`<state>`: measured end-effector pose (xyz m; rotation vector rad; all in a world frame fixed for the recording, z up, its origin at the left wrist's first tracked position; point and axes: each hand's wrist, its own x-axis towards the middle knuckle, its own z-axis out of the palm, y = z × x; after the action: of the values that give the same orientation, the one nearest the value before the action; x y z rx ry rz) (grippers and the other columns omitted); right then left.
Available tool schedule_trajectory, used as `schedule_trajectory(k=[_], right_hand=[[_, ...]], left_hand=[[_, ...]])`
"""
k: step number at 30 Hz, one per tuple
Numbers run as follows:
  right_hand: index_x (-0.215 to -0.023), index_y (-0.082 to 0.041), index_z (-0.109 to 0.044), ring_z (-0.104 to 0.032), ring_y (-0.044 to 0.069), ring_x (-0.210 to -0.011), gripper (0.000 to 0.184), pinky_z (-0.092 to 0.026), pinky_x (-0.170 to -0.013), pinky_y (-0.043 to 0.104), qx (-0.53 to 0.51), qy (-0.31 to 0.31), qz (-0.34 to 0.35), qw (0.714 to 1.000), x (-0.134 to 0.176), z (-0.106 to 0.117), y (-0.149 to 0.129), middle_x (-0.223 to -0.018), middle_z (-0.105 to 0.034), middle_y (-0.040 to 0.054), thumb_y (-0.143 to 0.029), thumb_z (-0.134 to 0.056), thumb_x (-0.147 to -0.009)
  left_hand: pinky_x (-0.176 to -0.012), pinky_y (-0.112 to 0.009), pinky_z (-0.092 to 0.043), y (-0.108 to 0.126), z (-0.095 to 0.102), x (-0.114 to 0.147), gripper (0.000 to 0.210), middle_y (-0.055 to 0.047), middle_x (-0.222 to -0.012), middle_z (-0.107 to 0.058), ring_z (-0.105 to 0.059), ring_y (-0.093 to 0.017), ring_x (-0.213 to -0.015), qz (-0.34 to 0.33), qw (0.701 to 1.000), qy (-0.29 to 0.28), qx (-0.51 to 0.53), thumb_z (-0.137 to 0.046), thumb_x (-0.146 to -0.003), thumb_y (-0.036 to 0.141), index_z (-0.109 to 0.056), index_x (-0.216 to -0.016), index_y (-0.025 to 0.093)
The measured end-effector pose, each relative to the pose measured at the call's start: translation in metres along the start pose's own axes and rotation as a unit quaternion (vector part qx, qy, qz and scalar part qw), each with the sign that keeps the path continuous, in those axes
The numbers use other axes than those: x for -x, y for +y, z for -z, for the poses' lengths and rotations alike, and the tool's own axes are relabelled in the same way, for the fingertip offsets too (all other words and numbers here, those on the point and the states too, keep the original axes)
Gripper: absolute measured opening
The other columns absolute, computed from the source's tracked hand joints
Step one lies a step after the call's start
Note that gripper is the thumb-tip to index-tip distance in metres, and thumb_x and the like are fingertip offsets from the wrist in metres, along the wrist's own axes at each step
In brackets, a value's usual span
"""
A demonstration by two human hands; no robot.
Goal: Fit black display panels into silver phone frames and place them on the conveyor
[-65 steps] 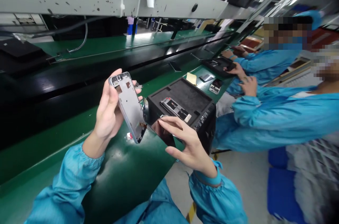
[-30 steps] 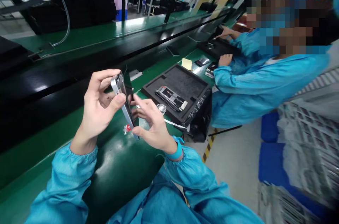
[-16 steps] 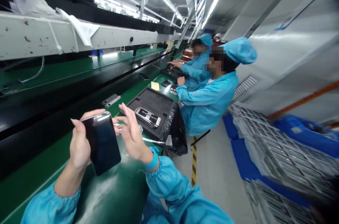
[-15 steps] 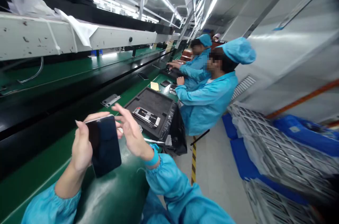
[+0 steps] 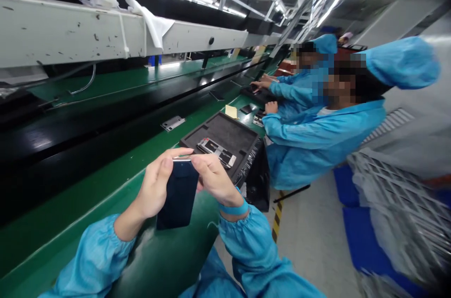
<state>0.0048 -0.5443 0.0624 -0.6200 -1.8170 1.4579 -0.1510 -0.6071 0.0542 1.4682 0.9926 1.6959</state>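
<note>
A smartphone (image 5: 178, 199) with a dark screen is held above the green bench, its screen facing me. My left hand (image 5: 155, 183) is closed on its left side, thumb near the upper left corner. On the opposite side, my right hand (image 5: 214, 176) grips the upper right corner, its thumb at the top edge. Fingers of both hands behind the phone are partly hidden. Just beyond my hands lies a black foam tray (image 5: 229, 131), holding a small stack of phone-sized metal and black parts (image 5: 218, 151).
A flat grey part (image 5: 173, 122) lies on the green bench (image 5: 141, 161) left of the tray. A yellow paper (image 5: 231, 111) sits behind it. Two co-workers in blue (image 5: 327, 138) sit along the bench to the right. Racks (image 5: 405, 194) and blue bins (image 5: 366, 237) stand at far right.
My right hand, earlier with fingers spread at the phone's right edge, now closes on its upper right corner. The phone has tilted the other way. The view has shifted left.
</note>
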Motion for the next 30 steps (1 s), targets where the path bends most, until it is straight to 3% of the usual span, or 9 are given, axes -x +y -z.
schedule_trajectory(k=[3,7,12,14,17,19,23,26,30], right_hand=[[-0.056,-0.020,-0.054,-0.041,0.009,-0.037,0.077,-0.026,-0.036,0.024,0.024,0.044,0.024,0.998,-0.004,-0.007,-0.006,-0.043,-0.044,-0.0049,-0.090,-0.059,-0.089],[-0.057,-0.020,-0.055,-0.035,0.008,-0.043,0.076,-0.026,-0.041,0.024,0.040,0.102,0.058,0.992,-0.007,-0.018,-0.011,-0.046,-0.043,-0.0057,-0.090,-0.063,-0.086],[-0.052,-0.022,-0.048,-0.043,0.010,-0.038,0.083,-0.031,-0.040,0.025,-0.018,-0.017,0.010,1.000,-0.004,-0.007,-0.002,-0.041,-0.045,-0.0030,-0.095,-0.043,-0.093],[-0.057,-0.022,-0.051,-0.043,0.010,-0.039,0.079,-0.034,-0.041,0.025,-0.036,-0.020,0.010,0.999,-0.003,-0.003,0.005,-0.043,-0.044,-0.0044,-0.090,-0.045,-0.097],[-0.088,-0.019,-0.069,-0.049,0.012,-0.051,0.074,-0.043,-0.049,0.024,-0.048,0.014,0.042,0.998,0.002,-0.008,0.018,-0.058,-0.051,-0.0041,-0.087,-0.043,-0.100],[-0.106,-0.019,-0.071,-0.057,0.015,-0.064,0.072,-0.051,-0.060,0.027,-0.017,-0.028,0.072,0.997,0.010,-0.016,0.030,-0.072,-0.060,-0.0005,-0.084,-0.040,-0.103],[-0.085,-0.019,-0.069,-0.065,0.019,-0.069,0.067,-0.057,-0.072,0.034,0.069,-0.147,0.148,0.976,0.032,-0.032,0.055,-0.074,-0.069,0.0052,-0.064,-0.028,-0.115],[-0.077,-0.022,-0.065,-0.066,0.018,-0.063,0.063,-0.055,-0.066,0.032,0.051,-0.135,0.181,0.973,0.041,-0.041,0.064,-0.067,-0.069,0.0048,-0.052,-0.029,-0.117],[-0.071,-0.023,-0.064,-0.062,0.017,-0.056,0.068,-0.053,-0.062,0.031,0.070,-0.103,0.157,0.980,0.035,-0.044,0.061,-0.061,-0.066,0.0032,-0.061,-0.028,-0.115]], left_hand=[[-0.096,-0.035,-0.057,-0.003,-0.002,-0.002,0.049,-0.009,-0.116,-0.084,-0.078,-0.026,-0.106,-0.027,0.999,0.015,-0.016,-0.050,-0.110,0.057,-0.084,-0.112,0.022],[-0.096,-0.037,-0.058,0.000,-0.001,-0.003,0.050,-0.010,-0.113,-0.084,-0.078,-0.027,-0.105,-0.038,0.999,0.014,-0.024,-0.051,-0.109,0.060,-0.084,-0.108,0.022],[-0.095,-0.036,-0.060,0.008,-0.001,-0.002,0.046,-0.010,-0.116,-0.084,-0.079,-0.028,-0.106,-0.010,1.000,0.014,-0.004,-0.058,-0.106,0.060,-0.084,-0.114,0.023],[-0.093,-0.034,-0.060,0.011,-0.001,-0.002,0.042,-0.010,-0.113,-0.084,-0.080,-0.026,-0.103,-0.004,1.000,0.014,0.002,-0.060,-0.106,0.058,-0.085,-0.111,0.023],[-0.089,-0.035,-0.063,0.015,0.005,-0.004,0.040,-0.009,-0.104,-0.084,-0.081,-0.026,-0.097,-0.001,0.997,0.062,0.040,-0.065,-0.103,0.057,-0.084,-0.102,0.022],[-0.078,-0.038,-0.067,0.020,0.014,-0.005,0.039,-0.009,-0.097,-0.084,-0.082,-0.027,-0.085,0.010,0.989,0.095,0.110,-0.066,-0.102,0.059,-0.079,-0.104,0.022],[-0.063,-0.042,-0.068,0.035,0.031,-0.008,0.038,-0.009,-0.093,-0.084,-0.082,-0.028,-0.071,0.004,0.970,0.108,0.217,-0.064,-0.103,0.059,-0.067,-0.113,0.023],[-0.062,-0.040,-0.068,0.040,0.036,-0.016,0.039,-0.008,-0.090,-0.083,-0.081,-0.026,-0.067,0.001,0.959,0.158,0.236,-0.058,-0.105,0.061,-0.064,-0.110,0.023],[-0.060,-0.038,-0.067,0.039,0.035,-0.024,0.054,-0.007,-0.086,-0.082,-0.078,-0.024,-0.064,0.035,0.948,0.197,0.248,-0.043,-0.106,0.074,-0.065,-0.108,0.024]])
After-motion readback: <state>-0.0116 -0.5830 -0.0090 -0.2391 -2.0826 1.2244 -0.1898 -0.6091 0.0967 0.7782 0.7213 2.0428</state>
